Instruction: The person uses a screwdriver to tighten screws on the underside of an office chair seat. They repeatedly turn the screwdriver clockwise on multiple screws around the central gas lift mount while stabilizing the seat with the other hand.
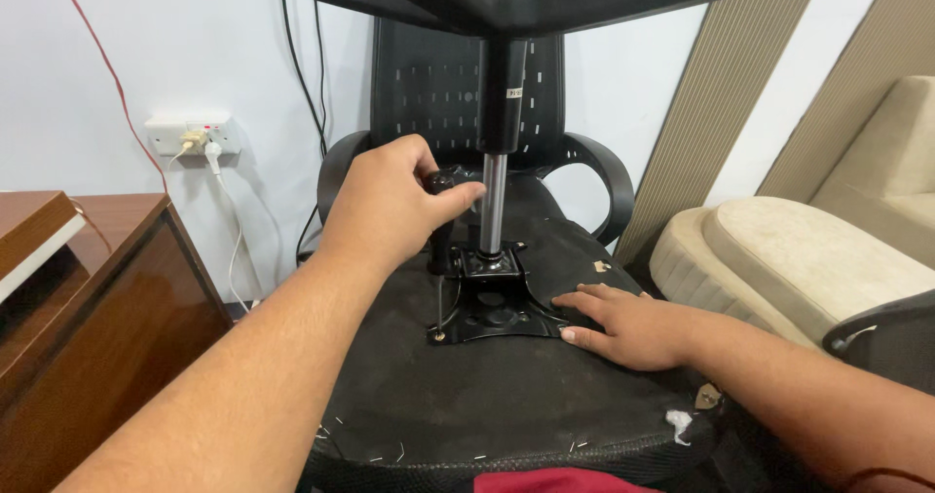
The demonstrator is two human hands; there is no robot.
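Midway through fastening, by the look: left hand (390, 206) closed around a black screwdriver handle (440, 183) over the metal mounting plate (492, 303) at frame centre, one screw (440, 335) still raised, right hand (623, 325) flat, fingers spread, steadying the upturned seat (467, 396).

seat underside (506, 396): matt black cloth | plate (492, 308): glossy metal | column (494, 201): seemingly polished steel
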